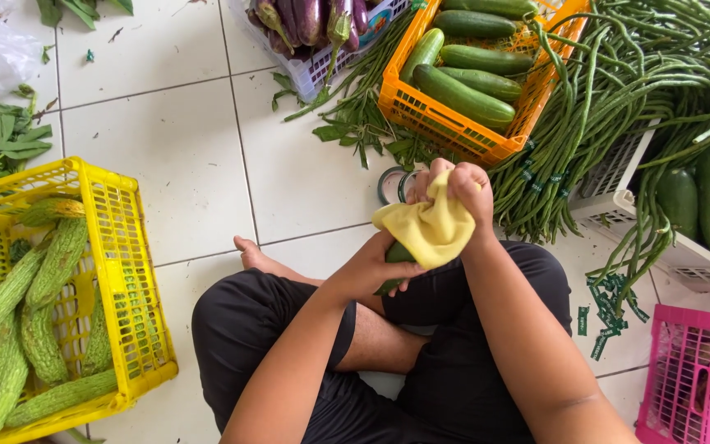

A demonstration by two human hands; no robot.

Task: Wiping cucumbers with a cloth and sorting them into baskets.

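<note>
I sit cross-legged on a white tiled floor. My left hand (pixel 380 265) grips the lower end of a dark green cucumber (pixel 394 255), most of which is hidden. My right hand (pixel 458 189) is closed on a yellow cloth (pixel 431 230) that wraps over the cucumber's upper part, just above my left hand. Both hands are held over my knees, in front of an orange crate (pixel 421 111) of cucumbers.
A yellow crate (pixel 129 271) of bitter gourds stands at my left. A white basket of eggplants (pixel 322 66) sits at the top. Long beans (pixel 618 90) spread at the right over a white crate (pixel 618 189) with cucumbers. A pink crate (pixel 684 370) is lower right. Tape rolls (pixel 392 182) lie ahead.
</note>
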